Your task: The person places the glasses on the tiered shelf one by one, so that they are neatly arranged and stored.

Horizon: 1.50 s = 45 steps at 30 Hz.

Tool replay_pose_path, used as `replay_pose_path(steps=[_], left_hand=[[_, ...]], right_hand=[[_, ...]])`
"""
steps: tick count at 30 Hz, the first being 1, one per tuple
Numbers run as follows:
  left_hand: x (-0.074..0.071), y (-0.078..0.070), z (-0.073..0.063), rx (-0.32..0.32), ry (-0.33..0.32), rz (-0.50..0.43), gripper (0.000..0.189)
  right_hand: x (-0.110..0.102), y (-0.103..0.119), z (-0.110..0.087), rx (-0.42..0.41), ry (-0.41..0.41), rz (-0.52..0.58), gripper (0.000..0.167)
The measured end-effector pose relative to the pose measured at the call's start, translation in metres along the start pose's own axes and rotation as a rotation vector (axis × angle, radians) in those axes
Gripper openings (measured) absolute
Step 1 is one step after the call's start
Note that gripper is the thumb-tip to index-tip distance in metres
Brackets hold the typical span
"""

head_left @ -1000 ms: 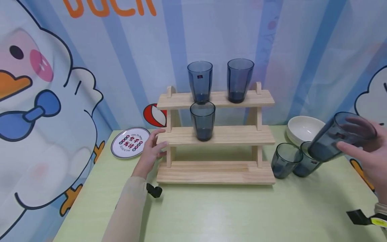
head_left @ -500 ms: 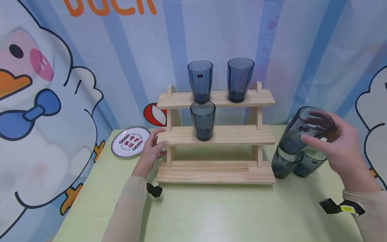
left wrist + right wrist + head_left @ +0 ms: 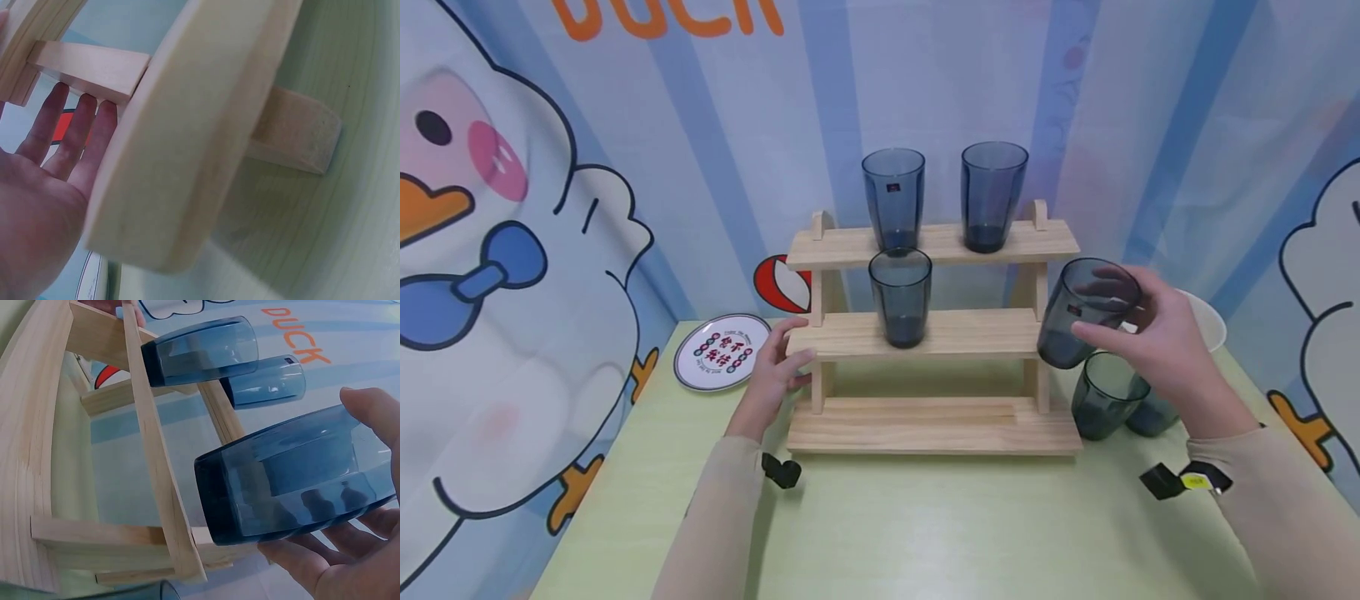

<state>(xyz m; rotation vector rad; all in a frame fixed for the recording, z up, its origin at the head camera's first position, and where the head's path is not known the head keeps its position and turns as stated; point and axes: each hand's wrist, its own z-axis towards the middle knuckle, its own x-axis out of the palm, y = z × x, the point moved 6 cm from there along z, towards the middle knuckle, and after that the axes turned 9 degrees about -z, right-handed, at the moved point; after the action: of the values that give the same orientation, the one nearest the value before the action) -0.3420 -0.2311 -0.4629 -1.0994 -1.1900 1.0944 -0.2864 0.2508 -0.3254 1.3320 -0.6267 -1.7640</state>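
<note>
My right hand point(image 3: 1161, 342) is gripping a tilted, tapered blue-grey glass tumbler point(image 3: 1062, 329) just beside the right end of a three-tier pale wooden rack point(image 3: 981, 332); swinging too low risks clipping its middle board. My left hand point(image 3: 771, 377) is holding the other end; loosening could let it slide. A pale green table point(image 3: 970, 517) is supporting it, blue-striped duck-print fabric point(image 3: 737, 179) hanging behind.
</note>
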Motion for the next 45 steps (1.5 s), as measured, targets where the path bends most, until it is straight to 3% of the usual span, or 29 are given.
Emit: replay_pose_path(steps=[13,25,39,45], left_hand=[[0.001,-0.001,0.000,-0.001,0.002,-0.002,0.056],[0.000,-0.001,0.000,-0.002,0.000,0.001,0.056],[0.000,-0.001,0.000,0.005,0.002,-0.002,0.055],[0.000,0.000,0.000,0.009,0.007,0.001,0.055]], right_hand=[[0.037,0.010,0.029,0.074,0.107,-0.014,0.077],[0.059,0.014,0.043,0.078,0.128,0.052,0.076],[0.076,0.022,0.053,-0.012,0.141,0.085,0.076],[0.079,0.022,0.053,-0.001,0.161,0.075,0.079]])
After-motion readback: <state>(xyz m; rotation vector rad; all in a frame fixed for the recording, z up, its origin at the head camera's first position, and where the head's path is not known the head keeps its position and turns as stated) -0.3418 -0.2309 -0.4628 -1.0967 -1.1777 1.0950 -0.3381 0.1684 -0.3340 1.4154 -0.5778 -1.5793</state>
